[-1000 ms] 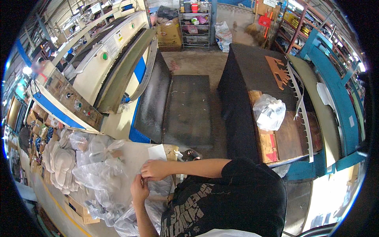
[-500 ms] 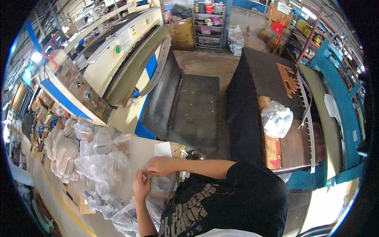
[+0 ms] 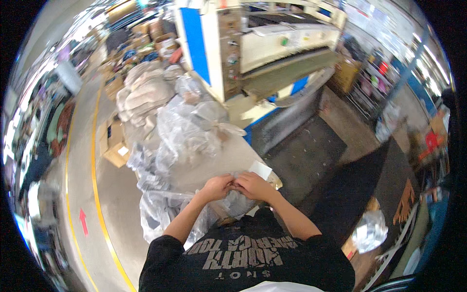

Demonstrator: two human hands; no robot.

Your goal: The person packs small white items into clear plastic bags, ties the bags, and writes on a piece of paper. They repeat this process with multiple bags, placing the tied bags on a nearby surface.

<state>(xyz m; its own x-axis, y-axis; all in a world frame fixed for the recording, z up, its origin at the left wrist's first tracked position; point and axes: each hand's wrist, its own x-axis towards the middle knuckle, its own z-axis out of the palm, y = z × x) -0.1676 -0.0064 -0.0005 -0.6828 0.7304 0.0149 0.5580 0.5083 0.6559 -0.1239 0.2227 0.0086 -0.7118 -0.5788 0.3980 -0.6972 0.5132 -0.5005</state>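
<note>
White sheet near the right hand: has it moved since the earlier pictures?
No: the white sheet still lies by the same corner of the table; the view has turned.

Near ctr: black T-shirt (image 3: 316,260) w/ big pale lettering (image 3: 243,263) — left: red arrow (image 3: 83,223) on floor (image 3: 80,175), pointing far.

Translucent, whitish-grey plastic bags (image 3: 187,129) lie over the left of a plain beige tabletop (image 3: 206,165), with a white sheet (image 3: 260,170) on its right. The cloth heap (image 3: 146,95) at far left is pale cream-beige. The far machine (image 3: 260,53) is cream with a broad blue stripe (image 3: 197,46), a green button (image 3: 283,42) and an olive-green pad (image 3: 292,75). Near, the black shirt (image 3: 165,263) bears pale grey lettering (image 3: 242,260). On the left, yellow lines (image 3: 94,168) and a red arrow (image 3: 83,224) mark the grey floor (image 3: 80,175). On the right, a toothed piece (image 3: 403,204) is orange.
</note>
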